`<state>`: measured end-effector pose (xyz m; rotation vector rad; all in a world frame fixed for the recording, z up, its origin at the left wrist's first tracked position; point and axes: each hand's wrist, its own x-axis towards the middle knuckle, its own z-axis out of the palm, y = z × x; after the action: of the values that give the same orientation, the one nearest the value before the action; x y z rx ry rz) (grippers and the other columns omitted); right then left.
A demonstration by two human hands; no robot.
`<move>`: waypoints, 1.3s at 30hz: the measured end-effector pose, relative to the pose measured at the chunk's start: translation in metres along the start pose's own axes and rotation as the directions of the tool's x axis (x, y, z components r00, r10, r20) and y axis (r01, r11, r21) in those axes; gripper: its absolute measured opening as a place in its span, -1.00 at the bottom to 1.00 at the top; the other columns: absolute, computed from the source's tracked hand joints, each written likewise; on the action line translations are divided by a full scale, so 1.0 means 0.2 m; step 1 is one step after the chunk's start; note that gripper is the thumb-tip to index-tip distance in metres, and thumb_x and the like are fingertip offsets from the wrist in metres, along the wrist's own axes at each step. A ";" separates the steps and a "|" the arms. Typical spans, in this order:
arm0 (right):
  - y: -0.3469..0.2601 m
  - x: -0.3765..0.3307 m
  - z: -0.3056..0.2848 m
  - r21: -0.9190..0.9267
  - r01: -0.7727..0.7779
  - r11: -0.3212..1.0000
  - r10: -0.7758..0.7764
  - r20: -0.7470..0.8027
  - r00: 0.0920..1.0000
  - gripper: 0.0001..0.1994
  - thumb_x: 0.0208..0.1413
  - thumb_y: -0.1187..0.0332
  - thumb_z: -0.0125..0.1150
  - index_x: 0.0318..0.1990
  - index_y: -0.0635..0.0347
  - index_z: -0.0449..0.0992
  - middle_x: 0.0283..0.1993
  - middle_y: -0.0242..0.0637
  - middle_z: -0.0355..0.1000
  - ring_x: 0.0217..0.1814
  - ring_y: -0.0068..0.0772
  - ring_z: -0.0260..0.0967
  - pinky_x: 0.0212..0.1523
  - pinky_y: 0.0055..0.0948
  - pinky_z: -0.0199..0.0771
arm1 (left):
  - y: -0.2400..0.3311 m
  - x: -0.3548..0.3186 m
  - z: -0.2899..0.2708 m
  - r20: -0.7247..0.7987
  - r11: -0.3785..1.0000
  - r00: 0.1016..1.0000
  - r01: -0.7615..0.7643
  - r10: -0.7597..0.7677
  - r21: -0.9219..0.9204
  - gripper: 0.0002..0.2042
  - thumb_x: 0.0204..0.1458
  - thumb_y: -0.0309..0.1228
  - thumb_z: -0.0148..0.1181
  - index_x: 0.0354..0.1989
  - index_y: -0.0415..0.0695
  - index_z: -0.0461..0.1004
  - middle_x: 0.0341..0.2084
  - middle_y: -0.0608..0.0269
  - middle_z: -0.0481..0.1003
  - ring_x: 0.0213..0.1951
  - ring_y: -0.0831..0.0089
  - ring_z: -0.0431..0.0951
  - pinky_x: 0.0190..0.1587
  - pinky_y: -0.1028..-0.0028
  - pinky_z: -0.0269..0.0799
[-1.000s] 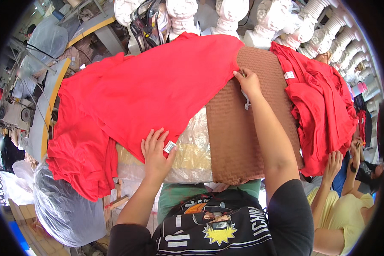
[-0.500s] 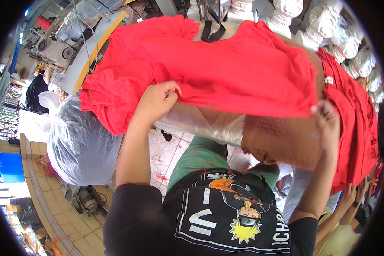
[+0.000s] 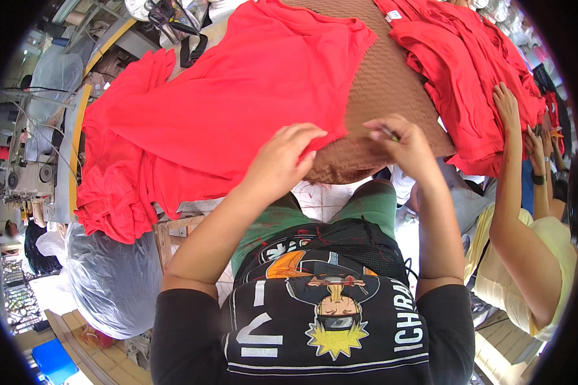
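Note:
A red shirt [image 3: 237,96] lies spread over the table, its lower edge toward me and its left part bunched up. My left hand [image 3: 286,157] is over the shirt's near right corner, fingers stretched out and thumb apart; whether it touches the cloth I cannot tell. To the right, my right hand [image 3: 404,147] hovers over the brown textured cover, apart from the shirt. Its fingers are closed round a small dark tool [image 3: 390,133], mostly hidden, whose kind I cannot make out.
A heap of red garments [image 3: 449,58] lies on the right, where another person's arm [image 3: 508,141] reaches onto it. The brown cover [image 3: 392,83] drapes the table. A large plastic-wrapped bundle [image 3: 112,276] stands at left, below a sewing machine [image 3: 32,173]. A black strap [image 3: 192,48] lies at the back.
My right hand has left the shirt's right corner and moved left. My left hand has moved right along the hem and opened. The view has shifted right, showing more of the other person.

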<state>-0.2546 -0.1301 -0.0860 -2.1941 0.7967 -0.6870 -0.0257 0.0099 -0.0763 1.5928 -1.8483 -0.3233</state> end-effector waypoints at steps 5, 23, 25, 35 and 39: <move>-0.10 0.00 0.18 -0.153 -0.110 0.982 0.115 0.025 0.993 -0.70 -0.06 0.35 0.37 -0.15 0.23 0.59 -0.24 -0.10 0.47 -0.19 -0.04 0.47 -0.16 -0.24 0.44 | -0.04 0.09 0.22 -0.089 1.000 0.996 0.021 -0.022 -0.008 -0.60 -0.03 -0.54 0.21 0.05 -0.03 0.44 -0.04 0.12 0.44 0.00 0.14 0.46 0.00 0.27 0.44; -0.14 0.11 0.11 0.433 -0.416 0.800 0.363 0.203 0.910 -0.80 0.14 0.29 0.28 -0.41 0.26 0.59 -0.51 -0.47 0.47 -0.45 -0.74 0.28 -0.40 -0.59 0.30 | -0.12 0.21 0.26 -0.172 0.973 0.958 -0.222 0.229 0.059 -0.84 -0.03 -0.40 0.26 -0.25 -0.01 0.60 -0.36 0.31 0.51 -0.32 0.31 0.56 -0.32 0.34 0.49; -0.15 0.13 0.10 0.460 -0.409 0.788 0.356 0.203 0.912 -0.76 0.14 0.26 0.28 -0.43 0.27 0.58 -0.52 -0.47 0.46 -0.44 -0.75 0.27 -0.41 -0.61 0.29 | -0.10 0.22 0.28 -0.150 0.969 0.958 -0.240 0.245 0.050 -0.88 -0.02 -0.41 0.27 -0.29 -0.07 0.59 -0.38 0.24 0.54 -0.34 0.29 0.58 -0.35 0.37 0.48; -0.18 0.02 0.06 -0.086 -0.163 0.983 0.164 0.000 0.986 -0.73 0.12 0.39 0.15 -0.04 0.26 0.41 -0.11 0.01 0.45 -0.07 0.08 0.43 -0.10 -0.14 0.41 | -0.11 0.26 0.21 0.106 0.933 0.963 0.266 -0.247 -0.241 -0.77 0.21 -0.29 0.09 -0.32 -0.23 0.49 -0.43 0.05 0.58 -0.35 0.26 0.62 -0.27 0.38 0.48; -0.19 0.00 0.05 -0.083 -0.119 0.989 0.123 0.046 0.991 -0.79 0.09 0.43 0.16 -0.11 0.23 0.46 -0.13 -0.07 0.43 -0.07 0.05 0.41 -0.11 -0.16 0.40 | -0.11 0.27 0.20 0.124 0.924 0.960 0.275 -0.251 -0.266 -0.74 0.24 -0.27 0.05 -0.30 -0.26 0.45 -0.43 0.01 0.58 -0.33 0.22 0.61 -0.26 0.37 0.47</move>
<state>-0.2352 -0.1035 -0.0630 -2.2049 0.9370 -0.5456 -0.0348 -0.0556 -0.1013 1.6452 -1.5649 -0.7539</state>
